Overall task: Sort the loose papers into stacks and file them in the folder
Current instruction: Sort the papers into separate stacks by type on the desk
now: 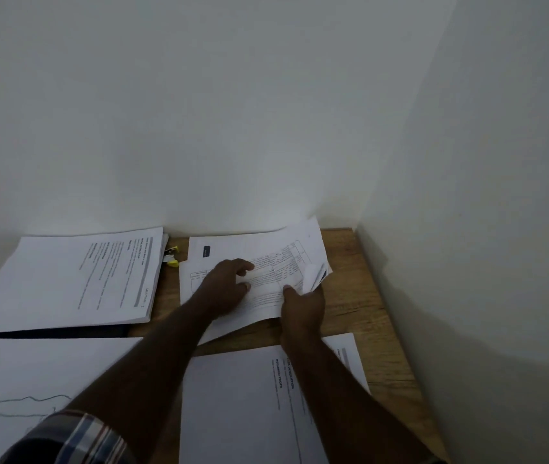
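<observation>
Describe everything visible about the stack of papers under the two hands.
The stack of papers is white printed sheets with tables of small text and a dark label near its far left corner. It lies on the wooden desk by the wall, edges uneven. The left hand rests on top; the right hand pinches the near right edge, where sheet corners curl up.

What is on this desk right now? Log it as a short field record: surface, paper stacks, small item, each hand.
surface: wooden desk in a white-walled corner
far-left stack: thick printed white pile
far-right stack: printed table sheets, right corner curled up
near stack: white sheets headed REQUIRED PROPS
small item: yellow-and-black stapler between the far stacks
left hand: resting on table sheets
right hand: pinching their right edge
</observation>
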